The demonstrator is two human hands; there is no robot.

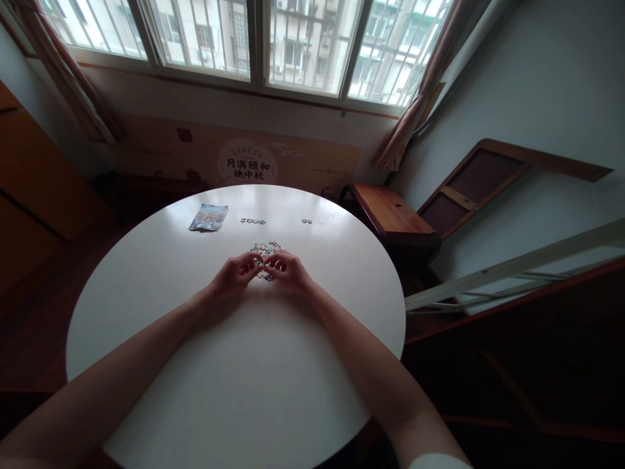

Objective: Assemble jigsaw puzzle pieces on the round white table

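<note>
A small pile of jigsaw puzzle pieces (267,247) lies on the round white table (234,391). My left hand (237,270) and my right hand (287,268) meet over this pile, fingers curled and thumbs pinched. Between the fingertips there seems to be a small puzzle piece (264,262), gripped from both sides; its outline is too small to make out. My hands hide part of the pile. Beyond them, one short row of puzzle pieces (252,221) lies straight ahead, and a smaller group of pieces (306,221) sits further right.
A colourful picture sheet or packet (209,217) lies at the table's far left. Behind the table's right edge stands a wooden stool or bench (390,208). A ladder-like metal frame (517,270) leans at the right. Barred windows (307,45) line the far wall.
</note>
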